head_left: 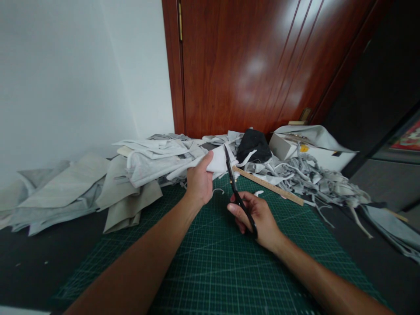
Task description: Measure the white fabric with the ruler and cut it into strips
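Observation:
My left hand (201,178) is closed on a piece of white fabric (218,159), with the thumb on top. Black scissors (233,183) are in my right hand (254,215), its fingers through and around the handles. The blades point away from me and lie against the white fabric, just right of my left thumb. Whether they are parted is too small to tell. Both hands are above a green cutting mat (210,267).
White and grey fabric pieces (154,159) lie heaped behind and left. A wooden ruler (271,186) rests at the mat's back right, near grey scraps (315,175). Behind stand a black cloth (253,145) and a white box (328,156), before a brown door (229,65).

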A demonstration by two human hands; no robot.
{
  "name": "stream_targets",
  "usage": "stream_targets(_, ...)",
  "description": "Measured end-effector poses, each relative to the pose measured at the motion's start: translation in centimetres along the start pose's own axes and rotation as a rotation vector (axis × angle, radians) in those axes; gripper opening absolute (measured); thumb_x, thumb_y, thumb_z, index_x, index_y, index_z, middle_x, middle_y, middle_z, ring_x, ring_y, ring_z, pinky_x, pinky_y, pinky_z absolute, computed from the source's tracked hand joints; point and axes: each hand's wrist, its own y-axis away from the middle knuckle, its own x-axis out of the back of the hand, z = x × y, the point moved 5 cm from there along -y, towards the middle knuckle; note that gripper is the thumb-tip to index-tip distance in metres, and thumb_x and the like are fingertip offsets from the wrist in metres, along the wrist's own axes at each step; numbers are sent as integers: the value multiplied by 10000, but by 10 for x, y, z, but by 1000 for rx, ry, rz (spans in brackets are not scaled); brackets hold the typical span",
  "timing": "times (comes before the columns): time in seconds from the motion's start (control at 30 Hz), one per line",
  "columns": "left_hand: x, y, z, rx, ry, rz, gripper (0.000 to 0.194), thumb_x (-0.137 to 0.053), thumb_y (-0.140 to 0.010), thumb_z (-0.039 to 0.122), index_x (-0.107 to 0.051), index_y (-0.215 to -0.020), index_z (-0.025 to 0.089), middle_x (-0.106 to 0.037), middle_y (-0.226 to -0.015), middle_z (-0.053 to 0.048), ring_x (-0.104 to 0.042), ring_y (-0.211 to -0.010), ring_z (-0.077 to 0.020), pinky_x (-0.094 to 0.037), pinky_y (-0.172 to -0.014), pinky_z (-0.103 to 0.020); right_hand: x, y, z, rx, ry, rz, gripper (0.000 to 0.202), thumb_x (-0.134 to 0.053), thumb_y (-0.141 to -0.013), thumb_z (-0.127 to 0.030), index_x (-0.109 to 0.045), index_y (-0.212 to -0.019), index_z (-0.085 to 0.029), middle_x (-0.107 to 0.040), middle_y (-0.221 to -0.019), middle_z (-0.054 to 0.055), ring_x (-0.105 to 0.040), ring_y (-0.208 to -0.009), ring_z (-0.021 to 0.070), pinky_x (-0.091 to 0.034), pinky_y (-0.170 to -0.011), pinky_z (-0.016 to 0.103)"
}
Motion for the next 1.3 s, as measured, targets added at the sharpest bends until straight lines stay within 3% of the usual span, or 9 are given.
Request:
stream_targets(0.17, -4, -1, 10, -65, 88, 62, 378, -751, -678, -40, -742, -1014, 133, -806, -847, -45, -779, -899, -216, -595, -915, -339, -4, 1, 3, 4, -1, -24, 509, -798, -809, -656, -590, -960, -217, -500, -480, -110, -413, -366, 92, -343, -366, 217)
stream_targets(0.37, -4, -9, 5, 125, 82, -41, 450, -642, -699, -64, -728, -1113, 93, -804, -937, -89, -775, -915, -213, -583, -894, -312, -6, 2, 5, 9, 5, -49, 474, -792, -828, -626, -588, -968, -221, -509, -487, -109, -427, -364, 97, -343, -366, 218)
stream_targets(0.5, 2, -13, 5, 215, 97, -34, 300, -610, -766, -20, -734, -1009, 104, -788, -882, -83, -760, -859, -206, -590, -849, -309, -8, 3, 7, 7, -11, -64, 474, -803, -821, -614, -586, -967, -218, -509, -482, -112, -423, -361, 94, -344, -363, 214)
stream_targets(0.6, 5, -15, 8, 217, 133, -18, 75, -679, -882, 84, -712, -924, 138, -778, -880, -56, -745, -846, -172, -598, -847, -290, -9, 3, 7, -4, -24, -72, 467, -820, -812, -590, -588, -969, -216, -513, -482, -112, -424, -362, 93, -341, -366, 209)
stream_targets(0.67, 5, -17, 8, 218, 136, 4, 23, -702, -925, 125, -701, -906, 138, -774, -877, -50, -734, -815, -149, -603, -835, -267, -10, 4, 7, -11, -27, -74, 461, -827, -811, -576, -586, -967, -216, -512, -483, -113, -424, -366, 91, -339, -370, 207)
stream_targets(0.73, 4, -17, 7, 227, 120, 24, 74, -669, -927, 55, -707, -940, 117, -779, -886, -66, -736, -802, -144, -608, -826, -254, -10, 4, 6, -13, -27, -74, 461, -828, -811, -575, -583, -963, -216, -508, -482, -114, -422, -368, 90, -340, -373, 207)
stream_targets(0.9, 2, -16, 6, 211, 126, 39, 419, -599, -862, -96, -705, -1205, 119, -804, -1060, -100, -773, -911, -176, -626, -933, -317, -9, 4, 5, 0, -19, -64, 483, -802, -815, -623, -586, -960, -216, -502, -475, -113, -421, -364, 93, -344, -370, 212)
stream_targets(1.1, 2, -16, 4, 284, 120, -14, 447, -565, -881, -87, -675, -1291, 54, -801, -1093, -157, -787, -1003, -228, -606, -1034, -380, -8, 3, 6, -2, -9, -71, 512, -793, -814, -640, -586, -976, -200, -505, -484, -114, -420, -368, 85, -334, -370, 206)
stream_targets(1.3, 1, -18, 6, 281, 109, -91, 660, -559, -768, -136, -625, -1387, 82, -789, -1175, -152, -766, -1121, -273, -532, -1144, -456, -8, 3, 9, -3, -24, -87, 523, -794, -814, -648, -576, -973, -201, -497, -480, -120, -410, -368, 80, -325, -372, 205)
